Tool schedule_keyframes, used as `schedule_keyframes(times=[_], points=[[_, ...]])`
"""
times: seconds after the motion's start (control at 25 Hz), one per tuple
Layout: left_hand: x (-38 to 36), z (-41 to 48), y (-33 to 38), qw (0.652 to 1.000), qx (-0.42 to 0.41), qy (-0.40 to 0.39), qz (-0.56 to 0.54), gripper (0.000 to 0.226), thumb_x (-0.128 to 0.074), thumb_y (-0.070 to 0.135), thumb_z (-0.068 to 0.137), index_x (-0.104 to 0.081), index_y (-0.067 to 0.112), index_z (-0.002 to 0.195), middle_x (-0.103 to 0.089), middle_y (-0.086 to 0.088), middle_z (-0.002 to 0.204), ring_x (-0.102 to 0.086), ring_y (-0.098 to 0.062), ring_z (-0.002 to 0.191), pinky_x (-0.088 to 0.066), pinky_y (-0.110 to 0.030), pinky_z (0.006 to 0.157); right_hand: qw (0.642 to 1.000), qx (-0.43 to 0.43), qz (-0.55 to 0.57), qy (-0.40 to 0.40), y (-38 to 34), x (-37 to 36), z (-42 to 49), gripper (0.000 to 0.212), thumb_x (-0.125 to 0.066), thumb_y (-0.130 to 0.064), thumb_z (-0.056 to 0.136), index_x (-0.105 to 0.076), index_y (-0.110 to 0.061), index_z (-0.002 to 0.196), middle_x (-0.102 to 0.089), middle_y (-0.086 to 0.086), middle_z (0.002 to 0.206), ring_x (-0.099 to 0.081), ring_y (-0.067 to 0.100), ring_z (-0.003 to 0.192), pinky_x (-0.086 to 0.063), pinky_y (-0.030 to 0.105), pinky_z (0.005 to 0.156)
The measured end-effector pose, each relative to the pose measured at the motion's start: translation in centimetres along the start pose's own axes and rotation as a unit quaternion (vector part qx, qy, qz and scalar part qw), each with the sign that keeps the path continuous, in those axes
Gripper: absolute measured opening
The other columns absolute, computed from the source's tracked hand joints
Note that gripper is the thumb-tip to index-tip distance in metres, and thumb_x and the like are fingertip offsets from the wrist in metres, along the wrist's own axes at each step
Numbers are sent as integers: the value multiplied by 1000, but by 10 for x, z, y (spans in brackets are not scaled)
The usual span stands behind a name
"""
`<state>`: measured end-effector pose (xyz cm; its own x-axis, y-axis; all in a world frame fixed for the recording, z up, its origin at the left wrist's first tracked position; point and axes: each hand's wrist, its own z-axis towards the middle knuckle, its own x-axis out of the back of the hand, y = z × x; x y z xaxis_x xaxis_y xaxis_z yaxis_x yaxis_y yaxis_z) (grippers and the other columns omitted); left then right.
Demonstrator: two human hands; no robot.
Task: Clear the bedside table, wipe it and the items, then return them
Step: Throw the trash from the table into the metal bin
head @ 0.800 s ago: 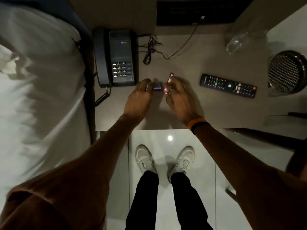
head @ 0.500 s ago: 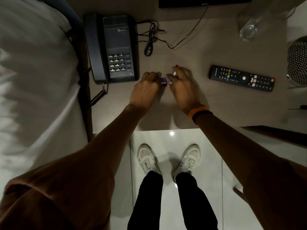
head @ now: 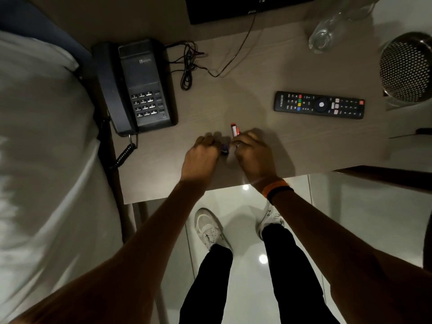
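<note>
Both hands work over the middle of the beige bedside table (head: 292, 148). My right hand (head: 253, 154) pinches a small red and white packet (head: 234, 130) that sticks up past its fingertips. My left hand (head: 202, 157) has curled fingers on a small blue item (head: 225, 149), mostly hidden between the two hands. A black desk phone (head: 140, 87) sits at the table's left, a black TV remote (head: 319, 105) lies to the right, and a clear glass bottle (head: 327, 31) stands at the back right.
A white bed (head: 39, 148) borders the table on the left. Tangled black cables (head: 189, 64) lie behind the phone. A perforated metal bin (head: 408, 69) stands at the far right. A dark panel (head: 245, 5) hangs on the wall behind.
Both hands have drawn back toward the table's front edge with the small items; the red packet still sticks up from the right hand. The blue item is more hidden.
</note>
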<state>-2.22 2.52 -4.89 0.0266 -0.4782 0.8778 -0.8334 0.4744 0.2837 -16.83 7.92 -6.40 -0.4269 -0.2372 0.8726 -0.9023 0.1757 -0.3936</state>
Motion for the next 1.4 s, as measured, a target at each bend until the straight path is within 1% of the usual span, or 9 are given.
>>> schedule_keyframes(times=[0.16,0.28,0.4,0.52,0.72,0.8,0.92,1.04,1.4], points=[[-18,-26,35,1000,-21,-9,-11,30,-70,8,85,-67,9,114,-65,-14,113,-63,-33,97,-58,-41,74,998,11,27,57,31,21,-49,10,-67,0,86,-75,-2,91,-74,14,100,-70,33,97,-60,37,74],[-18,-21,87,998,-54,-30,-15,25,-76,-1,74,-73,4,98,-69,-15,98,-67,-36,87,-56,-40,60,993,-27,36,108,75,49,-89,11,-73,4,82,-77,1,91,-76,14,95,-73,34,88,-62,36,66],[-10,8,153,994,-101,-18,-32,17,-71,-2,77,-75,4,92,-70,-15,99,-68,-34,90,-59,-41,63,986,-114,13,119,130,87,-112,14,-67,6,82,-77,5,93,-75,17,93,-73,34,84,-62,36,63],[-2,51,226,988,-151,0,-32,15,-67,5,87,-75,5,100,-69,-14,107,-67,-30,97,-59,-39,74,966,-209,32,145,186,127,-123,18,-62,-1,92,-74,5,104,-70,20,102,-69,34,86,-59,36,70],[6,142,335,964,-260,45,-46,20,-56,14,99,-69,11,114,-64,-9,122,-60,-23,111,-52,-33,92,936,-292,25,196,278,180,-104,27,-48,-7,97,-70,0,112,-65,21,117,-63,37,106,-52,42,87],[10,184,366,954,-290,55,-51,21,-53,13,101,-70,7,113,-65,-9,118,-60,-22,110,-50,-29,91,931,-297,29,211,315,195,-85,30,-45,-6,97,-71,-4,112,-67,19,117,-63,33,106,-51,40,88],[8,246,395,963,-259,71,-33,25,-44,10,102,-66,2,111,-64,-12,114,-60,-24,108,-43,-22,81,926,-313,43,205,369,210,-49,32,-45,-2,95,-72,-7,112,-71,16,115,-66,31,106,-54,40,92],[-3,298,415,974,-218,62,31,27,-42,7,102,-64,2,115,-63,-18,120,-62,-32,111,-48,-35,86,916,-353,61,181,415,212,-14,34,-47,4,91,-72,-3,113,-70,20,118,-64,37,111,-53,46,96],[-31,334,415,972,-224,7,65,26,-54,12,99,-61,7,124,-51,-14,138,-53,-29,124,-50,-33,97,929,-350,62,102,457,204,16,40,-67,-4,89,-65,-9,128,-60,20,135,-55,40,127,-51,47,103]])
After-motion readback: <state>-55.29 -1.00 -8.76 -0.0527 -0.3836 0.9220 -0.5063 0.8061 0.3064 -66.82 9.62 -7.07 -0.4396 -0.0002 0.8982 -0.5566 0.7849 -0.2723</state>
